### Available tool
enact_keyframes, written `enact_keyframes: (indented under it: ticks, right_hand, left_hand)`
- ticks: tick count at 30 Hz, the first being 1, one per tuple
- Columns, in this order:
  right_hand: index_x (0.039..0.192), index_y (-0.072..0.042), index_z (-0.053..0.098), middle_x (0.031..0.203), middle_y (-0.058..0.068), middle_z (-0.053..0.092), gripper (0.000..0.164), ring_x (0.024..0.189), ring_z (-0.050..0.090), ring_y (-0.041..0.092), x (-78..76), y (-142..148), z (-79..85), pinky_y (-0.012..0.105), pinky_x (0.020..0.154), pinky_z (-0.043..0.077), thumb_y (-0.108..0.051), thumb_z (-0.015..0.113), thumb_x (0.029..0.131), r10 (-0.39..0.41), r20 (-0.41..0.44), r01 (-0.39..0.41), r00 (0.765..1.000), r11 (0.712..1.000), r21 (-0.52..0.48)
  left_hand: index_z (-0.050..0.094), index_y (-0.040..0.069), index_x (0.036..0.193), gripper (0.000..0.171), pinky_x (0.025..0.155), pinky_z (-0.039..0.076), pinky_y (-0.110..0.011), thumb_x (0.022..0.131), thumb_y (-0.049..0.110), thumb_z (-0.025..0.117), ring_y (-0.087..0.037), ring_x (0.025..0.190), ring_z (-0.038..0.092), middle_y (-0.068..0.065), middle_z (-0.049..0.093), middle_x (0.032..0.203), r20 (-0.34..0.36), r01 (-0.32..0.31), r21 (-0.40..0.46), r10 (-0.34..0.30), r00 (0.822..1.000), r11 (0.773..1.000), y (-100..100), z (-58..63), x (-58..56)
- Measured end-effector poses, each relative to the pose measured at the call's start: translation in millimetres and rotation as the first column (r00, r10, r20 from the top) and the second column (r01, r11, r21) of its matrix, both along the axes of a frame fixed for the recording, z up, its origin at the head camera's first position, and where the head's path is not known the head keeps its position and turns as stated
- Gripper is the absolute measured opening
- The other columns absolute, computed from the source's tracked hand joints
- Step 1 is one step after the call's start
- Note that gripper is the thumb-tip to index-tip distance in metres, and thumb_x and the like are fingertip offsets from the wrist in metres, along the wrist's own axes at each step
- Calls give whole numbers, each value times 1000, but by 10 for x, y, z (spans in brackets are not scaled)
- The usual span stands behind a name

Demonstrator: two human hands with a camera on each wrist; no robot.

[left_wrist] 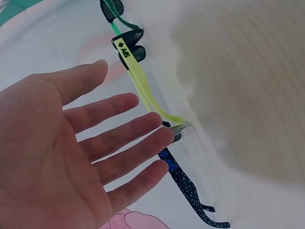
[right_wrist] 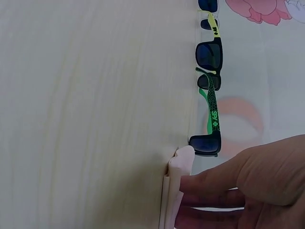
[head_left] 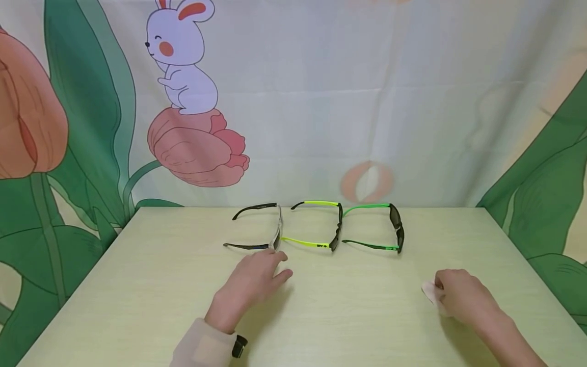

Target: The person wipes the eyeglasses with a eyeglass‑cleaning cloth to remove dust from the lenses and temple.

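My left hand point(head_left: 254, 275) hovers over the table in front of the sunglasses with dark temples and a clear frame point(head_left: 279, 227). In the left wrist view its fingers are spread and extended, and the blue-speckled temple point(left_wrist: 186, 188) shows just past the fingertips. A folded pale cloth point(right_wrist: 176, 183) is pinched between the thumb and fingers of my right hand point(head_left: 465, 295), low over the table at the right. Nearest to that hand are sunglasses with green temples point(head_left: 399, 229), dark lenses facing right. Sunglasses with yellow temples point(head_left: 338, 229) stand in the middle of the row.
All three sunglasses stand with temples unfolded along the back of the pale wooden table point(head_left: 348, 316). Behind them hangs a curtain point(head_left: 312, 117) printed with a rabbit and flowers. A black band with a small device point(head_left: 239, 346) sits at my left wrist.
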State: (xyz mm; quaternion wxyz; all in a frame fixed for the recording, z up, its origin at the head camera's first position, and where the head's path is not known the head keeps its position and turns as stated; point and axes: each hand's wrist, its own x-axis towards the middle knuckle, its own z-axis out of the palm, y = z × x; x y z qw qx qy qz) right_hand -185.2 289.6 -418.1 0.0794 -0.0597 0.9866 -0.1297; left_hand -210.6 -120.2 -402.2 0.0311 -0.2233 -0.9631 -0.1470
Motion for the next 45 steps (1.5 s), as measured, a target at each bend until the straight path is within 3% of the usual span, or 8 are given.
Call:
enact_keyframes:
  ticks: [8, 13, 19, 23, 30, 37, 45]
  right_hand:
    - [81, -5, 63, 77, 3, 59, 14, 69, 52, 23, 7, 5, -19, 41, 62, 50, 8, 68, 81, 16, -48, -16, 999, 1000, -1]
    - [77, -11, 61, 74, 1, 56, 18, 66, 49, 22, 22, -25, -8, 37, 58, 45, 4, 70, 82, 18, -62, -17, 998, 1000, 9]
    - [83, -10, 67, 80, 5, 63, 14, 69, 54, 23, 28, -53, 24, 41, 58, 48, 2, 68, 89, 17, -68, -16, 998, 1000, 16]
    - [91, -6, 73, 87, 9, 69, 11, 72, 57, 23, 11, -91, 71, 40, 59, 51, 3, 69, 89, 11, -92, -11, 996, 1000, -1]
    - [91, -4, 75, 86, 9, 70, 13, 72, 57, 21, -1, -162, 138, 38, 62, 51, 7, 68, 88, 45, -149, -52, 988, 997, -49]
    - [90, -3, 75, 84, 8, 69, 16, 71, 54, 20, -18, -215, 172, 34, 62, 48, 10, 66, 87, 59, -172, -78, 983, 991, -107]
    - [92, -3, 75, 85, 5, 69, 17, 71, 54, 19, -38, -277, 206, 34, 63, 46, 11, 66, 87, 79, -218, -107, 973, 987, -118]
  left_hand:
    - [72, 0, 112, 26, 85, 57, -45, 97, 21, 73, -33, 99, 65, -13, 68, 106, -97, -19, 66, 25, 995, 998, -20, 10, -51]
    - [70, -3, 116, 30, 85, 56, -47, 95, 17, 75, -35, 98, 62, -16, 66, 107, -145, -73, 96, 87, 986, 993, -56, 25, -115]
    - [64, -10, 126, 38, 90, 55, -49, 94, 8, 74, -39, 106, 59, -23, 61, 118, -139, -145, 89, 156, 978, 985, -69, 15, -206]
    - [63, -11, 124, 35, 89, 55, -52, 93, 3, 72, -41, 108, 58, -25, 59, 121, -130, -181, 51, 186, 974, 982, -66, 11, -273]
    - [70, -6, 103, 15, 78, 56, -51, 89, -7, 68, -37, 94, 60, -20, 62, 105, -79, -198, 2, 198, 977, 980, -67, -20, -389]
    - [72, -3, 99, 15, 71, 56, -45, 89, -12, 66, -31, 83, 60, -14, 61, 92, -24, -207, -35, 206, 978, 978, -76, -51, -456]
    - [71, 5, 89, 11, 63, 55, -42, 92, -5, 69, -28, 79, 62, -10, 61, 84, -74, -209, -56, 204, 976, 976, -87, -102, -502]
